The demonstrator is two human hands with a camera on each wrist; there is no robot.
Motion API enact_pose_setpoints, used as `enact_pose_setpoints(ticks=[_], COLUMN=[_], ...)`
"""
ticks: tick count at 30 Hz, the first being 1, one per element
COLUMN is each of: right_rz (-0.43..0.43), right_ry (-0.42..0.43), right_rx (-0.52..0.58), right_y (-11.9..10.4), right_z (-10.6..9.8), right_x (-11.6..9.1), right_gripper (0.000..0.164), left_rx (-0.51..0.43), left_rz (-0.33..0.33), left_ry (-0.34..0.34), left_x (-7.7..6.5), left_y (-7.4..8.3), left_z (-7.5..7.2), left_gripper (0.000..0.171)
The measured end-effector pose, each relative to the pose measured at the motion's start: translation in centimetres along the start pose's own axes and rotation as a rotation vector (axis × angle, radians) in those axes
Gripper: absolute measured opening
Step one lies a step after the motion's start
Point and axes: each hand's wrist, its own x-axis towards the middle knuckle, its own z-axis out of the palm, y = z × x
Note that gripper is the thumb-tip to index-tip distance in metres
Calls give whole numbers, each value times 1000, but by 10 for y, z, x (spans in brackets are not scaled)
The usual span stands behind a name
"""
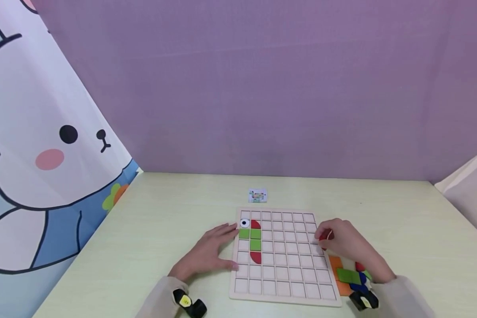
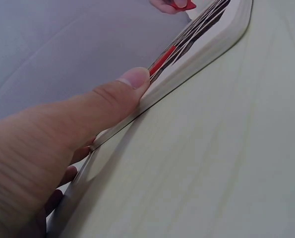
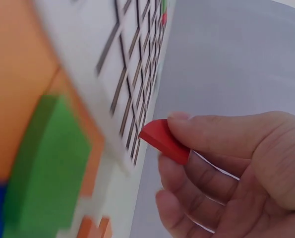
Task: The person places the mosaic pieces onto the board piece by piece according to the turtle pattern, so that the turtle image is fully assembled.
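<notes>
A white gridded board lies on the table. Its left columns hold a round eye tile, green square tiles, an upper red rounded tile and a lower one. My left hand rests at the board's left edge with fingers spread, and the thumb touches the rim in the left wrist view. Beside the right edge, my right hand pinches a red rounded tile between thumb and fingers. That tile has a curved side and straight sides.
Several loose pieces lie right of the board, under my right forearm: orange ones, a green one and blue ones. A small picture card lies beyond the board. A purple curtain hangs behind the table.
</notes>
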Motion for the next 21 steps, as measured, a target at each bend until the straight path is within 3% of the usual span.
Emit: enact_pose_setpoints(ticks=[6,21], right_rz=[-32,-11], right_ry=[28,43], right_rx=[-4,70], right_y=[-13,-37], right_z=[7,23], right_x=[10,30], right_gripper=[11,9], left_rx=[2,11], left_rz=[-3,-5], left_ry=[0,-1], left_x=[0,0], left_y=[-1,2], left_z=[0,-1], left_gripper=[95,95])
